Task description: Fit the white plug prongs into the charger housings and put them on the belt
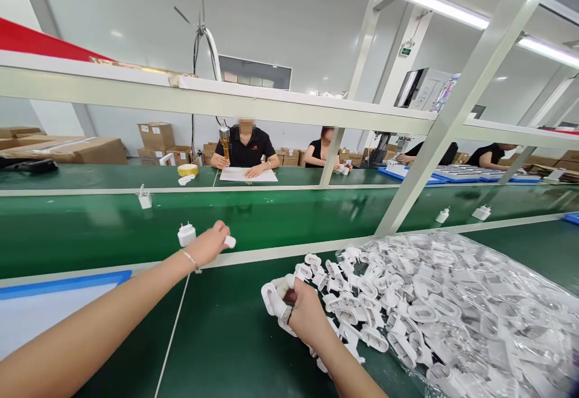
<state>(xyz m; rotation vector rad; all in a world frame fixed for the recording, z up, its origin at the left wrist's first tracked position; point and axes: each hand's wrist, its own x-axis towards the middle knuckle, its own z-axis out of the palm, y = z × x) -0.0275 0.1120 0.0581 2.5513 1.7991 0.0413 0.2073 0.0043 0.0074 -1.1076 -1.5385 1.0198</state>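
My left hand (211,245) reaches out over the near edge of the green belt, its fingers closed on a small white plastic piece (230,242). Just left of that hand, a white plug charger (186,234) stands on the belt with its pins up. My right hand (308,309), lower down, grips a white oval plastic shell (270,299) at the edge of a heap. White wrapping covers some of its fingers, and the fingertips are partly hidden. The heap of similar white shells (373,337) spreads to the right, partly on clear plastic film (497,301).
More chargers sit on the green belt (280,217): one far left (145,198), two at right (442,215). A slanted metal post (434,126) rises from the bench. A blue-edged white board (58,307) lies at left. Several co-workers sit across the belt.
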